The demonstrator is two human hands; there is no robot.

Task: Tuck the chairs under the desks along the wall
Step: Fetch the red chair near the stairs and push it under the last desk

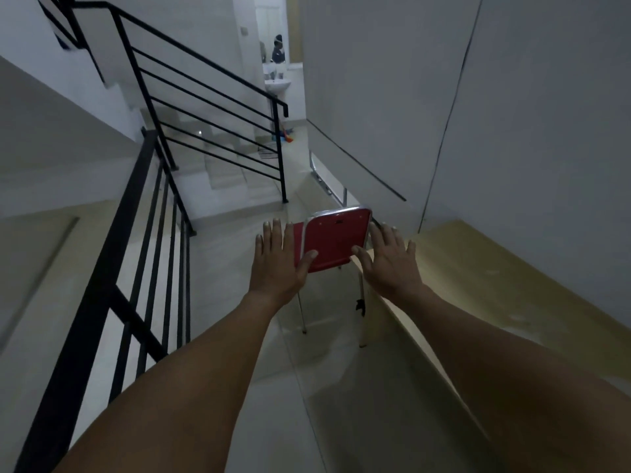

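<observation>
A red chair (336,238) with chrome legs stands in the corridor, its backrest towards me, right beside the front edge of a beige desk (478,268) that runs along the right wall. My left hand (276,259) is spread flat at the backrest's left side, thumb against the red panel. My right hand (389,259) is spread at the backrest's right side, over the desk's edge. Neither hand is closed around the chair. The seat is mostly hidden behind the backrest.
A black stair railing (146,233) lines the left side, leaving a narrow tiled corridor (239,285). A second desk's metal frame (327,184) shows farther along the right wall. At the far end stand a white basin (277,85) and a person.
</observation>
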